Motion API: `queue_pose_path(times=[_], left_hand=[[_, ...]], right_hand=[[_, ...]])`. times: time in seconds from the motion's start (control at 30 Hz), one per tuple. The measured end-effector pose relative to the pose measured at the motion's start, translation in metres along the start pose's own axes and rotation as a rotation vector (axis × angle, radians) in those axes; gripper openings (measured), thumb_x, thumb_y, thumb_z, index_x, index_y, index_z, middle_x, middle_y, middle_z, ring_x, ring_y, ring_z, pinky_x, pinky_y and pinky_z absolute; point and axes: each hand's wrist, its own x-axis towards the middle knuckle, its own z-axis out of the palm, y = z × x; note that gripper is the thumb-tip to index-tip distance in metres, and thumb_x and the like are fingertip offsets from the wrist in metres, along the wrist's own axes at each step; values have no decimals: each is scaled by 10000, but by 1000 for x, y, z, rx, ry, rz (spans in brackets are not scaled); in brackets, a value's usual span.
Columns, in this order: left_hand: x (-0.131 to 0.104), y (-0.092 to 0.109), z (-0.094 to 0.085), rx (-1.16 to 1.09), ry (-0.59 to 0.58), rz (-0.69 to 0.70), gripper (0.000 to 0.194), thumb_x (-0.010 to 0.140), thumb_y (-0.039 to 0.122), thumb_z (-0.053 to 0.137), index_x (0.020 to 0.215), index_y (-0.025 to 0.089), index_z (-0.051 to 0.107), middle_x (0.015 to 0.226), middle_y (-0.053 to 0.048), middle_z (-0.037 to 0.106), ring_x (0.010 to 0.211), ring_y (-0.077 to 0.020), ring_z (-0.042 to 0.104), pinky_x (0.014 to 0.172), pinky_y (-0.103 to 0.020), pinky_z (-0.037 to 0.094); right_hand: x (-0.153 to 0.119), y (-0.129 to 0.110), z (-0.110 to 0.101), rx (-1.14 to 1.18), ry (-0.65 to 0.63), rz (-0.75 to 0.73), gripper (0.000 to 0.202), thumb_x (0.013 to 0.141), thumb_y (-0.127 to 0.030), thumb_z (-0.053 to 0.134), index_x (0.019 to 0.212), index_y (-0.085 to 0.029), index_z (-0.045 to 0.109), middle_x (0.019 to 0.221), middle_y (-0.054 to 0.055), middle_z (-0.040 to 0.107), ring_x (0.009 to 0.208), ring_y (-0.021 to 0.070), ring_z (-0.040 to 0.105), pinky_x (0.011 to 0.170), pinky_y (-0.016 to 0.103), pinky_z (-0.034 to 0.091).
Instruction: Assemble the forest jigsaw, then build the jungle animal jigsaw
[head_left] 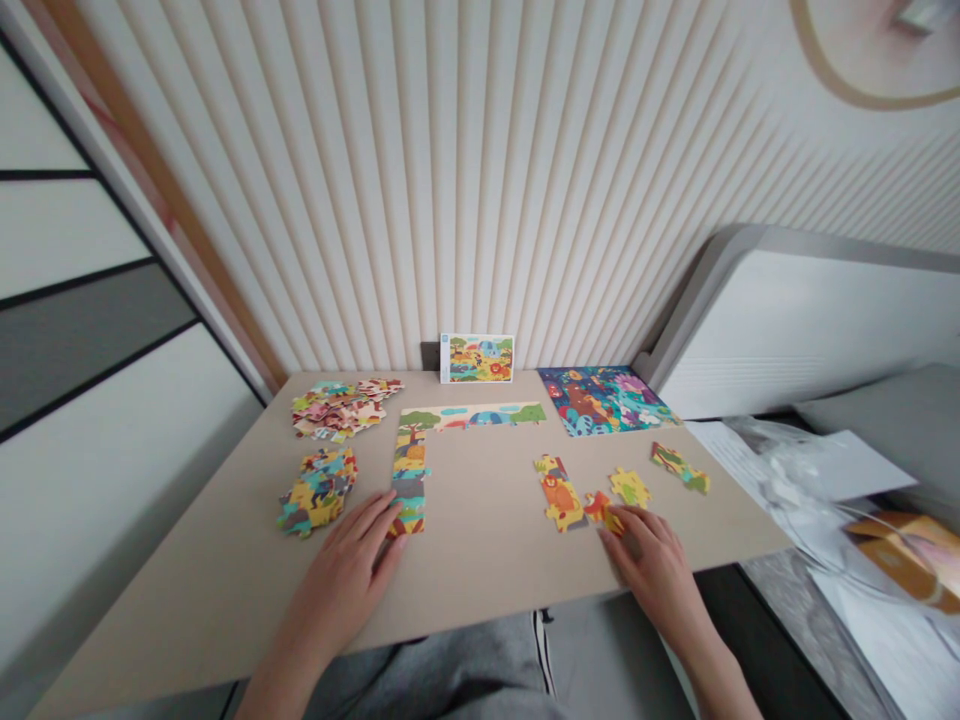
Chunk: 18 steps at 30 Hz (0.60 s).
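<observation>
My left hand [358, 548] rests on the table at the lower end of the joined puzzle strip [409, 487], its fingers apart and touching the strip. That strip meets a top row [487, 417] in an L shape. On the right, my right hand [646, 548] has its fingertips on a small yellow puzzle piece [613, 522]. Just left of it lies an orange piece [597, 505], beside a joined lion section [559, 493]. A yellow-green piece [630, 487] is above my right hand, and a green-brown joined section [680, 467] lies farther right.
Two piles of loose pieces, one pinkish [341, 410] and one yellow-blue [321, 490], are on the left. A picture card [477, 359] leans on the wall. A dark blue puzzle [607, 400] lies at the back right. Papers [847, 465] and cables are beyond the table's right edge.
</observation>
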Motion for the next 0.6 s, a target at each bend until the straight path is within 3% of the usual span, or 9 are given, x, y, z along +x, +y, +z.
queue_pose_path(times=[0.2, 0.33, 0.47, 0.6], left_hand=[[0, 0, 0, 5, -1, 2, 433, 997, 405, 499, 1387, 230, 566, 1476, -84, 550, 1366, -283, 506, 1156, -493, 423], [0, 1, 0, 1, 14, 8, 425, 998, 406, 501, 1374, 223, 577, 1471, -89, 555, 1361, -283, 511, 1152, -492, 431], [1, 2, -1, 12, 19, 14, 419, 998, 403, 499, 1366, 224, 588, 1465, -95, 561, 1347, -285, 528, 1138, -495, 448], [1, 3, -2, 34, 14, 15, 425, 1000, 398, 501, 1376, 217, 582, 1462, -98, 563, 1352, -279, 523, 1143, -494, 444]], right_hand=[[0, -16, -3, 98, 67, 146, 418, 956, -502, 578, 1293, -258, 626, 1255, 104, 608, 1113, 264, 632, 992, 423, 521], [7, -32, -1, 163, 119, 130, 394, 948, -471, 602, 1271, -250, 644, 1239, 102, 615, 1116, 258, 635, 998, 408, 522], [33, -39, 2, 268, 129, 63, 368, 921, -441, 650, 1228, -241, 683, 1242, 118, 634, 1129, 282, 631, 1004, 442, 523], [76, -31, 14, 565, 25, 59, 364, 912, -441, 661, 1210, -234, 694, 1284, 120, 634, 1030, 251, 664, 895, 414, 573]])
